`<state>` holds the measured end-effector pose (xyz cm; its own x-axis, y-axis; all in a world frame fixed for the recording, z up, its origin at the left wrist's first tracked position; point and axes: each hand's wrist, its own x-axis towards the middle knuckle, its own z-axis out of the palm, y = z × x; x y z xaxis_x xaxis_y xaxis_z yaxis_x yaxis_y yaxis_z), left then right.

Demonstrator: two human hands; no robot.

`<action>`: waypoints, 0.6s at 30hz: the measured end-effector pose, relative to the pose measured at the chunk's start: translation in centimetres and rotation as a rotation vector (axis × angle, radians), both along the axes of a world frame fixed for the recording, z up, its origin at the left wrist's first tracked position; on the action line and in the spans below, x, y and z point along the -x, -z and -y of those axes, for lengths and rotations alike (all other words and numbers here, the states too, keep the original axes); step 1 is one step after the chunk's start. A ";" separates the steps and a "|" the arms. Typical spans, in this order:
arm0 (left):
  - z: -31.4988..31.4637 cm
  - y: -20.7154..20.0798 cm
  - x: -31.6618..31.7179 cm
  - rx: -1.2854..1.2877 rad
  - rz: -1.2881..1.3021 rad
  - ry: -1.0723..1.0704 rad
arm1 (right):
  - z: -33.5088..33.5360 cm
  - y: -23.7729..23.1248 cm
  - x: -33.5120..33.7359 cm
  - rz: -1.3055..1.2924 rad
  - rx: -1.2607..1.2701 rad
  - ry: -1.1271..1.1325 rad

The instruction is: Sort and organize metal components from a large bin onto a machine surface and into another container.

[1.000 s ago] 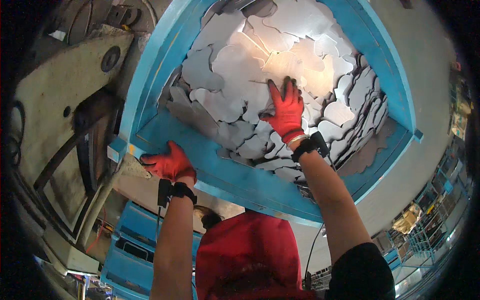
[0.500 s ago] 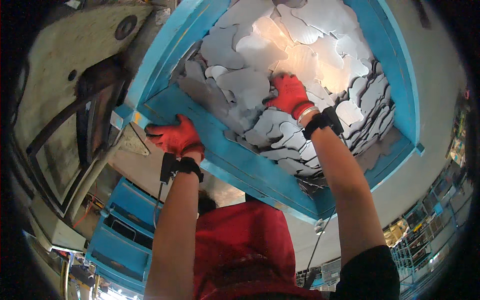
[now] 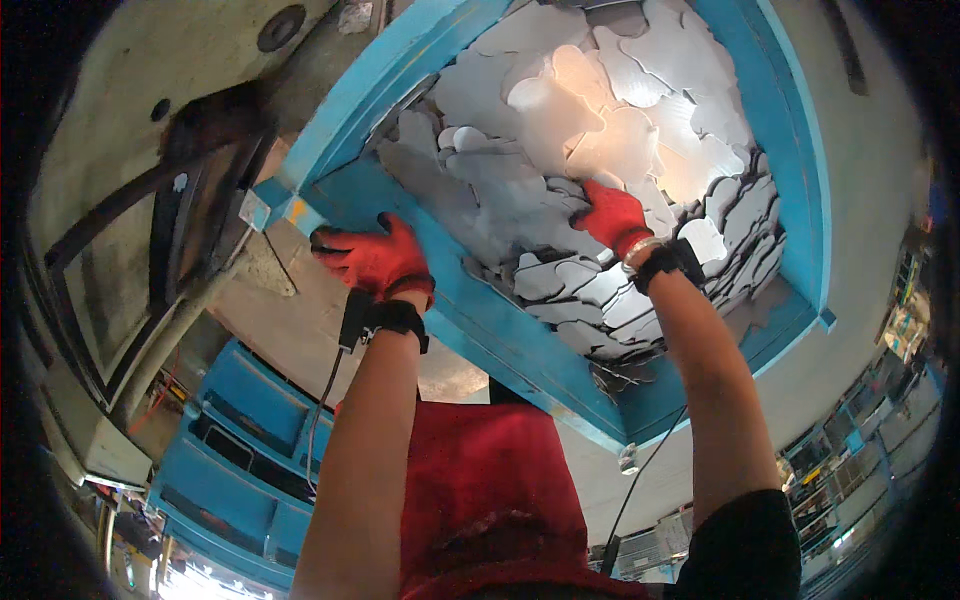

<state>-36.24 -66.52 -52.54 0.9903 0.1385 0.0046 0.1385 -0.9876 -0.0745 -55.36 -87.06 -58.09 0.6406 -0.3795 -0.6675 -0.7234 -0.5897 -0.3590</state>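
Observation:
My left hand point(image 3: 375, 262), in a red glove with dark fingertips, lies open on the near left rim of a blue metal bin point(image 3: 520, 350). Its fingers point left and the thumb is raised. Inside the bin is a heap of flat grey metal plates point(image 3: 555, 125) with curved, lobed outlines. My right hand point(image 3: 612, 218), gloved the same way, reaches into the middle of the heap and touches the plates. Its fingertips are partly hidden among the plate edges, so whether it grips one is unclear. Both wrists carry black straps with small devices.
Left of the bin stands a large pale machine point(image 3: 110, 130) with dark curved bars. Blue metal cabinets or bins point(image 3: 240, 420) are at the lower left. Stacked plates point(image 3: 745, 235) fill the bin's right side. A thin cable point(image 3: 650, 480) hangs beside my right arm.
The bin's near left corner and my left hand appear shifted right and down. My right hand appears lower and further right, its fingers less spread. The plate left of it looks darker.

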 end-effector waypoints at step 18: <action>0.4 -1.1 0.2 -0.024 -0.069 0.035 | 2.9 -8.3 14.5 0.295 -0.010 0.654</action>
<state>-36.44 -66.92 -51.47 0.9926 0.1049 -0.0610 0.0981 -0.9895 -0.1061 -69.82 -89.91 -49.84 0.4383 -0.7421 -0.5071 -0.7997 -0.0645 -0.5969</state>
